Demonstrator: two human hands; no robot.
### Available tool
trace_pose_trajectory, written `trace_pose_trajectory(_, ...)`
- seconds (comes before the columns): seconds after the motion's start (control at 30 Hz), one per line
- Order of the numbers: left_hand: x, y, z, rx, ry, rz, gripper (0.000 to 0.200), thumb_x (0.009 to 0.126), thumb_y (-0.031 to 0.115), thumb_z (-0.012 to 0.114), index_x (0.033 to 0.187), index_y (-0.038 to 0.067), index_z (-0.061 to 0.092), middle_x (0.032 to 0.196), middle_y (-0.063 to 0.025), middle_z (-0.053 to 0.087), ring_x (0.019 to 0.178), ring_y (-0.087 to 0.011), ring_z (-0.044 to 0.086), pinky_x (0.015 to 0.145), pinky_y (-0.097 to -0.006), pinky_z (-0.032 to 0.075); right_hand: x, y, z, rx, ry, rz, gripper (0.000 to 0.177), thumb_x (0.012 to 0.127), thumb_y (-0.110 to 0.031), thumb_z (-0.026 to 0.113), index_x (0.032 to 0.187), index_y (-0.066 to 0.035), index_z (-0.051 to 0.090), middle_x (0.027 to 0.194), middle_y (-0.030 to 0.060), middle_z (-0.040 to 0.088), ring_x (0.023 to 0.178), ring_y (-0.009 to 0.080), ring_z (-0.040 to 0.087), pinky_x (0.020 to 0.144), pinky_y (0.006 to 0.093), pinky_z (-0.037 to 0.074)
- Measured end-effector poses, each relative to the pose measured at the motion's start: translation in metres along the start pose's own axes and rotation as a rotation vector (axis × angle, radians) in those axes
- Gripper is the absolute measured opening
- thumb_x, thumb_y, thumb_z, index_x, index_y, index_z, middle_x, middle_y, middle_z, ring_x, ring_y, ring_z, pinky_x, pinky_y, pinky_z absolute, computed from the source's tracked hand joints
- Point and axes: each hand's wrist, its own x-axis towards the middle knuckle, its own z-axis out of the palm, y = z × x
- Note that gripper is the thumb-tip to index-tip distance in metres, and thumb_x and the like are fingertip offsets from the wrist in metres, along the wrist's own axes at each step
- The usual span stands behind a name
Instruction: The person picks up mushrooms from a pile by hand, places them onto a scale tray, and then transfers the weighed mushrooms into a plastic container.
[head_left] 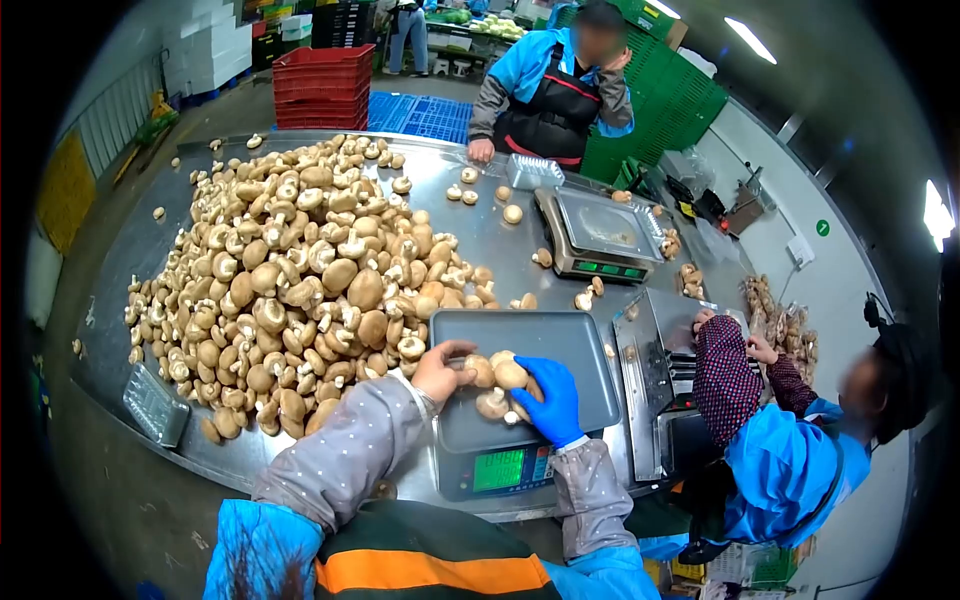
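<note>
Plainly, on the steel table the work sits at the middle of the near edge, where a scale carries a grey tray holding a cluster of mushrooms on its near-left part. The left hand, bare, pinches a mushroom at the tray's left rim. The right hand, in a blue glove, curls around others beside it. To my mind this goes best if the caps are set down gently inside the rim, and both hands lift clear before the green readout is trusted. By count: one table. One heap of mushrooms, far too many to number, runs from the far-left corner towards the near edge. Two scales show green displays, the second scale near the far-right corner. Two clear punnets lie empty, one punnet at the near-left edge. Four or five mushrooms show on the tray.
</note>
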Motion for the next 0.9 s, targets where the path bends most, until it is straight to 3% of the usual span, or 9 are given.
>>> trace_pose_trajectory(0.23, -0.013, -0.010, 0.008, -0.236, 0.022, -0.074, 0.050, 0.078, -0.020, 0.049, 0.125, -0.002, 0.047, 0.123, -0.0155, 0.053, 0.118, -0.0259, 0.053, 0.102, -0.0355, 0.043, -0.005, 0.006, 0.001, 0.013, -0.008, 0.044, 0.045, 0.072, -0.021, 0.073, 0.113, -0.006, 0.062, 0.107, 0.0144, 0.063, 0.099, 0.0353, 0.058, 0.088, 0.0426, 0.044)
trace_pose_trajectory(0.37, -0.041, 0.017, 0.024, 0.834, 0.011, 0.291, 0.041, 0.073, -0.008, 0.062, 0.112, -0.001, 0.056, 0.113, -0.0180, 0.057, 0.105, -0.0322, 0.058, 0.090, -0.0386, 0.048, -0.006, 0.002, 0.000, 0.017, 0.006, 0.038, 0.044, 0.071, -0.019, 0.073, 0.112, -0.006, 0.062, 0.106, 0.0146, 0.064, 0.098, 0.0360, 0.059, 0.088, 0.0434, 0.045)
trace_pose_trajectory(0.4, -0.040, 0.010, 0.021, 1.028, 0.066, 0.617, 0.042, 0.067, -0.002, 0.067, 0.108, -0.001, 0.058, 0.112, -0.0217, 0.056, 0.104, -0.0393, 0.054, 0.089, -0.0429, 0.046, -0.005, 0.000, -0.002, 0.031, -0.005, 0.034, 0.045, 0.071, -0.018, 0.073, 0.113, -0.007, 0.062, 0.108, 0.0144, 0.063, 0.100, 0.0360, 0.058, 0.089, 0.0432, 0.044)
trace_pose_trajectory(0.47, -0.042, 0.002, 0.017, 1.300, 0.155, 0.610, 0.057, 0.064, 0.004, 0.070, 0.118, -0.001, 0.053, 0.114, -0.0228, 0.055, 0.109, -0.0403, 0.052, 0.095, -0.0413, 0.043, -0.004, -0.004, -0.005, 0.062, -0.024, 0.025, 0.047, 0.070, -0.017, 0.073, 0.115, -0.007, 0.062, 0.112, 0.0141, 0.062, 0.104, 0.0358, 0.057, 0.092, 0.0428, 0.044)
trace_pose_trajectory(0.57, -0.044, 0.008, 0.018, 1.234, 0.140, 0.561, 0.079, 0.064, 0.021, 0.077, 0.132, -0.001, 0.043, 0.120, -0.0264, 0.053, 0.113, -0.0413, 0.052, 0.099, -0.0394, 0.042, -0.008, 0.010, -0.007, -0.009, -0.097, -0.084, 0.050, 0.072, -0.016, 0.073, 0.120, -0.008, 0.060, 0.122, 0.0139, 0.058, 0.113, 0.0346, 0.054, 0.098, 0.0419, 0.041)
trace_pose_trajectory(0.67, -0.038, 0.025, 0.028, 1.006, 0.035, 0.090, 0.098, 0.065, 0.039, 0.080, 0.140, -0.003, 0.032, 0.125, -0.0305, 0.051, 0.116, -0.0404, 0.052, 0.102, -0.0397, 0.041, -0.011, 0.013, -0.011, 0.238, -0.056, 0.075, 0.053, 0.077, -0.018, 0.073, 0.127, -0.009, 0.056, 0.130, 0.0125, 0.054, 0.120, 0.0322, 0.051, 0.103, 0.0408, 0.039)
trace_pose_trajectory(0.7, -0.031, 0.026, 0.025, 0.998, 0.013, 0.037, 0.105, 0.066, 0.058, 0.075, 0.135, -0.011, 0.034, 0.127, -0.0342, 0.049, 0.118, -0.0399, 0.052, 0.101, -0.0396, 0.041, -0.013, 0.017, -0.014, 0.360, -0.032, 0.173, 0.053, 0.084, -0.023, 0.069, 0.132, -0.008, 0.051, 0.133, 0.0144, 0.051, 0.121, 0.0288, 0.050, 0.103, 0.0396, 0.039)
trace_pose_trajectory(0.8, -0.011, 0.028, 0.030, 0.987, 0.040, -0.159, 0.109, 0.066, 0.063, 0.071, 0.133, -0.014, 0.034, 0.125, -0.0322, 0.050, 0.117, -0.0411, 0.053, 0.101, -0.0397, 0.042, -0.029, 0.041, -0.018, 0.352, 0.109, 0.593, 0.054, 0.088, -0.028, 0.066, 0.135, -0.007, 0.048, 0.130, 0.0174, 0.053, 0.118, 0.0269, 0.053, 0.099, 0.0379, 0.042)
trace_pose_trajectory(0.9, -0.003, 0.034, 0.032, 0.967, 0.006, -0.273, 0.110, 0.066, 0.067, 0.069, 0.129, -0.017, 0.037, 0.124, -0.0335, 0.051, 0.117, -0.0384, 0.053, 0.099, -0.0360, 0.042, -0.046, 0.065, -0.015, 0.249, 0.027, 0.755, 0.056, 0.091, -0.035, 0.062, 0.135, -0.004, 0.047, 0.123, 0.0188, 0.057, 0.111, 0.0256, 0.056, 0.095, 0.0353, 0.044)
